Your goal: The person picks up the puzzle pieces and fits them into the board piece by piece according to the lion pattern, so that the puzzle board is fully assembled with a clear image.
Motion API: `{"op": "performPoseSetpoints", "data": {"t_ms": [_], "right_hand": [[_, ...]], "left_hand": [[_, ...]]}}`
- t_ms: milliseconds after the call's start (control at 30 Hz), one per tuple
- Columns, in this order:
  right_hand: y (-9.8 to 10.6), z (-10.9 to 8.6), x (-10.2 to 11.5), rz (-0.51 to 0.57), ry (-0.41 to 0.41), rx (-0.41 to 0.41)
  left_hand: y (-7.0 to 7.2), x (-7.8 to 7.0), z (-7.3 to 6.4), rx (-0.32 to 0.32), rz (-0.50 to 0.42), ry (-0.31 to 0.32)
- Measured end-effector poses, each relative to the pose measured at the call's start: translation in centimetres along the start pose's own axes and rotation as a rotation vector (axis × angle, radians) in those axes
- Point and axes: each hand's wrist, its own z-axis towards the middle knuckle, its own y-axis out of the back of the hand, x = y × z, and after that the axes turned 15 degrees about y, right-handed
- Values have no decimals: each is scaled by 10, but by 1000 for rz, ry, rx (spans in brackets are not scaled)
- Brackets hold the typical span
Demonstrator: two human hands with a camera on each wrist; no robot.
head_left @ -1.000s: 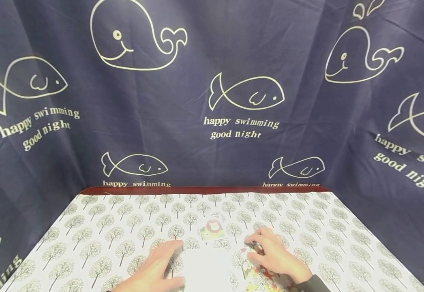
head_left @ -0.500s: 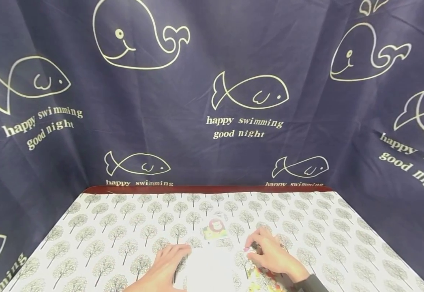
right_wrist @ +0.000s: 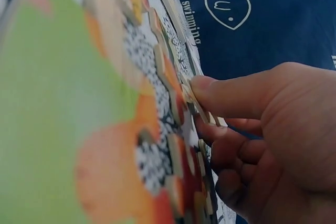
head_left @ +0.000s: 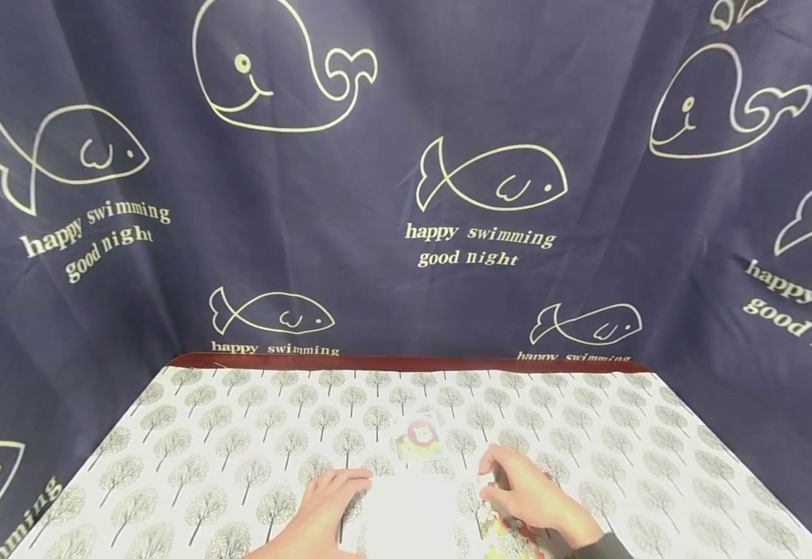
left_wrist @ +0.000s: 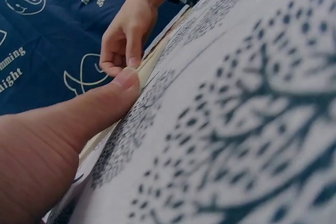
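A bright white board (head_left: 409,512) lies on the table in the head view, its surface washed out by light. My left hand (head_left: 325,508) is at the board's left side, fingers extended to its upper left corner; in the left wrist view the thumb (left_wrist: 126,80) touches a pale edge. Right of the board, my right hand (head_left: 532,497) bends over loose jigsaw pieces (head_left: 507,536). The right wrist view shows its thumb and fingers pinching a thin wooden jigsaw piece (right_wrist: 198,106), seen edge-on, its picture hidden.
Beyond the board lies a small picture card (head_left: 420,437) with a red-maned animal. A tree-print cloth (head_left: 231,446) covers the table, whose red-brown rim (head_left: 406,362) shows at the back. Dark blue curtains (head_left: 378,256) hang around it.
The head view has swung slightly left, so everything sits further right. A pink piece, earlier seen by my right fingertips, no longer shows in the head view. My left hand stays beside the board.
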Motion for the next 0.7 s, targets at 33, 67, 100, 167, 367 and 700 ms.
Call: {"op": "performPoseSetpoints", "data": {"t_ms": [33,67,100,167,367,700], "right_hand": [[-1,0,0,19,-6,2],[-2,-1,1,30,-5,0],[-3,0,1,32,-2,-2],[-4,3,2,15,19,-18],[-5,18,10,-40,52,-74],[-33,42,24,13,239,-139]], "left_hand": [[-1,1,-1,-11,2,-10],[-2,1,-2,-8,-2,-9],[-3,0,-2,4,-12,5],[-4,1,-2,5,-23,25],[-7,3,-2,-22,-23,28],[-6,3,-3,-37,-44,19]]}}
